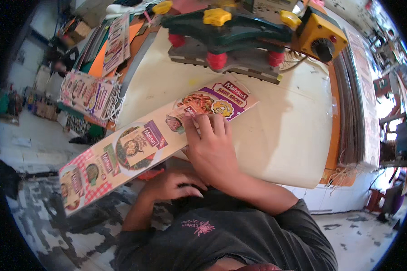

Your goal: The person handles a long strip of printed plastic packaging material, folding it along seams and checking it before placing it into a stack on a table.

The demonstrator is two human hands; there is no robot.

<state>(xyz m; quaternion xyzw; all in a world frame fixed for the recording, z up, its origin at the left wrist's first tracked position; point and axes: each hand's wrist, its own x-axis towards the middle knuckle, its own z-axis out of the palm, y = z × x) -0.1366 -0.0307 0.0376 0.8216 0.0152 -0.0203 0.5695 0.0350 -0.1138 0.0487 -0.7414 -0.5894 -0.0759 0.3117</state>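
Note:
A long printed cardboard strip (138, 142) with food pictures lies slantwise, its far right end on the cream work surface (276, 149) and its near left end jutting past the edge over the floor. A thin string loop shows at its far end. My right hand (212, 147) is closed on the strip's near edge, fingers on top and the thumb mostly hidden. Close to my body, below the strip, my left hand (172, 184) has its fingers apart and no object visible in it. Its fingertips are partly hidden near my right wrist.
A dark green machine frame (239, 34) with yellow knobs and red spacers stands over a metal bar at the back. Beside it is a yellow control box (323, 38) with a black dial. Printed cards (88, 95) with strings lie left; stacked cards (355, 99) stand right.

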